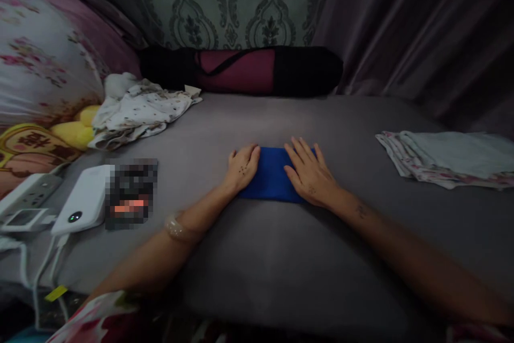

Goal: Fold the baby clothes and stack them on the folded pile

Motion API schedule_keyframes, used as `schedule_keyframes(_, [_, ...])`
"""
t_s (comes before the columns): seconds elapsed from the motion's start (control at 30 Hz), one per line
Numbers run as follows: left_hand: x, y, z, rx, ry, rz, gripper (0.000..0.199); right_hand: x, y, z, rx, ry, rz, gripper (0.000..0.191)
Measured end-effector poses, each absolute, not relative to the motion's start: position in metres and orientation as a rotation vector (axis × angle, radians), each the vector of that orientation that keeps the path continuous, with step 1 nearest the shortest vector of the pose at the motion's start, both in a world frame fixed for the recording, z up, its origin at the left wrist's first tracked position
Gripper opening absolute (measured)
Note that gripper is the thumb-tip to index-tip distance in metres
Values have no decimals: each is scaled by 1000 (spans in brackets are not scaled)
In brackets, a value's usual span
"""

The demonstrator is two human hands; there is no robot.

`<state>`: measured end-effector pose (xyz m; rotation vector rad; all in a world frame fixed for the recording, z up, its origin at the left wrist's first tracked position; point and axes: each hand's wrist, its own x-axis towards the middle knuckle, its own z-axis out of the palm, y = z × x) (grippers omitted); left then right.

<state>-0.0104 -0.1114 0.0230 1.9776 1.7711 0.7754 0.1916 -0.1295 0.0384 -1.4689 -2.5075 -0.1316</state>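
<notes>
A flat blue rectangle of folded cloth [273, 174] lies on the grey bed sheet in front of me. My right hand [311, 174] rests palm down on its right part, fingers stretched and spread. At the left edge of the cloth is my left hand [243, 167], its fingers curled and drawn together with the thumb along the cloth's side. The left fingertips are mostly hidden, and the edge they grip is covered by the hand.
A black and maroon long bag [236, 70] lies along the patterned wall. Crumpled spotted clothing [140, 110] is at the left, folded clothes [453, 158] at the right. A white power bank [86, 198] with cables, a power strip [34, 193] and a blurred-out item [131, 193] lie near-left.
</notes>
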Motion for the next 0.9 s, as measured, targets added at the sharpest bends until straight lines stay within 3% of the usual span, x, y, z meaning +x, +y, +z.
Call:
schedule_keyframes(0.13, [-22,-101,22,1787,1711,1066,50,187,-128,36,-1097,-2786,-46,55])
schedule_keyframes(0.33, [-37,-90,19,1521,1726,1312,48,191,-123,19,-1112,-2857,145,57])
schedule_keyframes(0.57, [-42,-86,19,1388,1783,1397,47,158,-123,51,-979,-2891,284,58])
schedule_keyframes(0.9, [-43,-85,19,1427,1778,1390,51,125,-123,29,-762,-2900,395,54])
